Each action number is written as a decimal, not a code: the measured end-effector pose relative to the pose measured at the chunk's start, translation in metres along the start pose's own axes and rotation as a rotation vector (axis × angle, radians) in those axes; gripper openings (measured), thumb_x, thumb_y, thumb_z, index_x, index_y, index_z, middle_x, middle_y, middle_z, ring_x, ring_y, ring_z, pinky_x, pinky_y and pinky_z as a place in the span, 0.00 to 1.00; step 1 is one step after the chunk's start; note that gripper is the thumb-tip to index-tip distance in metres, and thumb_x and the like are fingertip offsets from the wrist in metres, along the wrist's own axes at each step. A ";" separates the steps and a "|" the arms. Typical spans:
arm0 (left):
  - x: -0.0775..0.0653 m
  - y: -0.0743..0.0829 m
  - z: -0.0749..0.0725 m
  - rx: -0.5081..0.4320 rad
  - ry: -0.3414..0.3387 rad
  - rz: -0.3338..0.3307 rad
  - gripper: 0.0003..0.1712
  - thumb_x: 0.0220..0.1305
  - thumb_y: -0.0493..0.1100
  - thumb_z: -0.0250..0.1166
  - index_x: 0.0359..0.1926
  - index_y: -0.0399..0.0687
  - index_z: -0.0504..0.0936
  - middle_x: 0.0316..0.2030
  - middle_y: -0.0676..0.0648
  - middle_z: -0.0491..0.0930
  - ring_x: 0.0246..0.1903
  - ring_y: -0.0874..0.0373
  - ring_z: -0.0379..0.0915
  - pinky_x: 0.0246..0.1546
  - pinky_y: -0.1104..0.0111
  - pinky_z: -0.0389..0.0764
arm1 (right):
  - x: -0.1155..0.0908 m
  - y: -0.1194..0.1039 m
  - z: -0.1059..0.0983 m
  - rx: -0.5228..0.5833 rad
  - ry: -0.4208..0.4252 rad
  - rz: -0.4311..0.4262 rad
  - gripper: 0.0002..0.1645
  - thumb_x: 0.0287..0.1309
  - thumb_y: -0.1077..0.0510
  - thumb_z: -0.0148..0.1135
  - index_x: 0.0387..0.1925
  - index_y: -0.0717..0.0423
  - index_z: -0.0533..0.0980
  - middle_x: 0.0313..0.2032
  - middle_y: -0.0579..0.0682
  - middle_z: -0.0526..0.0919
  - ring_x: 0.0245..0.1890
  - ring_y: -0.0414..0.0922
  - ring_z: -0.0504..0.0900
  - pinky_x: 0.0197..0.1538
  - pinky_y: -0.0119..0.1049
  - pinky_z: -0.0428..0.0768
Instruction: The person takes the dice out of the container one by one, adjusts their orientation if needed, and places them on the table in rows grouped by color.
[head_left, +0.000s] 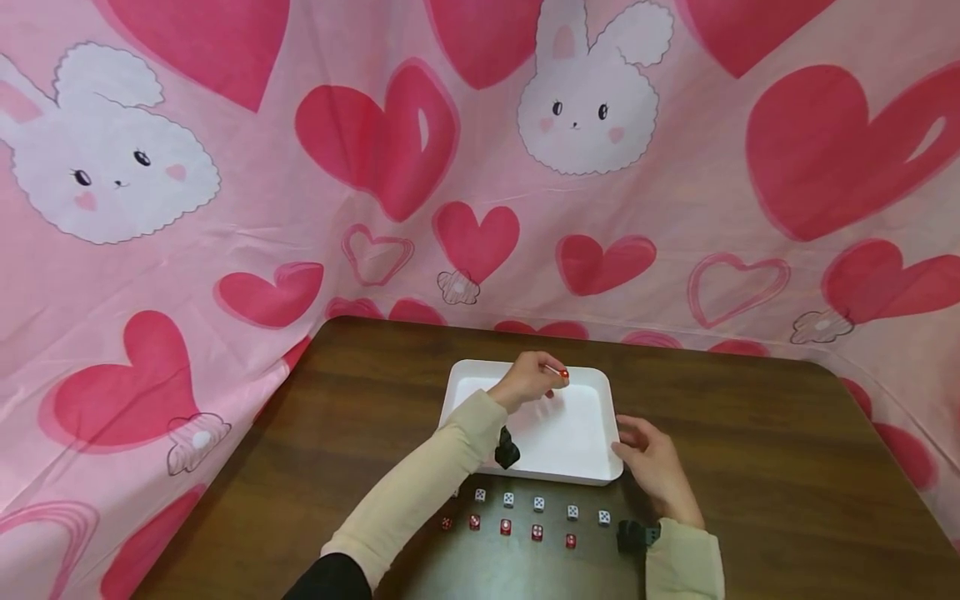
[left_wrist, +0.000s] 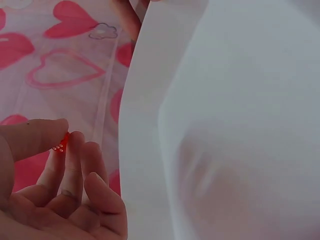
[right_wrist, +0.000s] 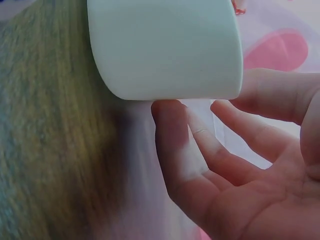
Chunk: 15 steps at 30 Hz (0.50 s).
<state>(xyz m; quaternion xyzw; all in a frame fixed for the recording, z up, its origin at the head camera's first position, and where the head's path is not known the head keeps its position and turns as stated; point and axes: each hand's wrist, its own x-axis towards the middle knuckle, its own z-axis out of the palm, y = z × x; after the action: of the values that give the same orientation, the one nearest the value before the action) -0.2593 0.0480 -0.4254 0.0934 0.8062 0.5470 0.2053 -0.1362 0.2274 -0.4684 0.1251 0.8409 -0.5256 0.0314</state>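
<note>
In the head view my left hand (head_left: 528, 379) is over the far part of a white tray (head_left: 577, 425). A small red die (left_wrist: 60, 146) with white pips is pinched between its thumb and fingertips. My right hand (head_left: 656, 462) holds the tray's right edge. Seen from the right wrist, fingertips (right_wrist: 170, 112) meet the tray's outer wall (right_wrist: 170, 55), while one digit goes past the rim and its tip is hidden. The left forearm covers the tray's near left corner.
On the wooden table (head_left: 765, 467), near the tray's front side, lie a row of white dice (head_left: 508, 499) and a row of red dice (head_left: 506, 527). The left sleeve partly covers their left ends. A pink cloth (head_left: 480, 167) with hearts and rabbits hangs behind.
</note>
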 end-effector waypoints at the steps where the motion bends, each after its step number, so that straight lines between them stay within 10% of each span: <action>1: -0.002 0.001 -0.001 -0.002 -0.005 0.002 0.08 0.52 0.40 0.66 0.35 0.45 0.78 0.26 0.48 0.81 0.23 0.53 0.75 0.26 0.69 0.73 | 0.000 0.000 0.000 0.001 0.002 0.004 0.25 0.57 0.61 0.54 0.57 0.57 0.66 0.50 0.65 0.74 0.47 0.54 0.75 0.45 0.43 0.76; 15: -0.027 0.006 -0.001 0.091 -0.021 0.078 0.06 0.50 0.40 0.67 0.32 0.49 0.80 0.24 0.50 0.76 0.25 0.58 0.68 0.24 0.72 0.69 | 0.000 0.000 -0.002 -0.017 0.038 0.025 0.24 0.56 0.62 0.54 0.56 0.59 0.67 0.50 0.66 0.74 0.47 0.55 0.74 0.45 0.43 0.76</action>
<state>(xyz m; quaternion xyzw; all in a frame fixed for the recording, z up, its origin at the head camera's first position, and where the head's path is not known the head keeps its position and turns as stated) -0.2356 0.0393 -0.4128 0.1396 0.8237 0.5164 0.1881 -0.1356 0.2293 -0.4671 0.1452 0.8443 -0.5154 0.0228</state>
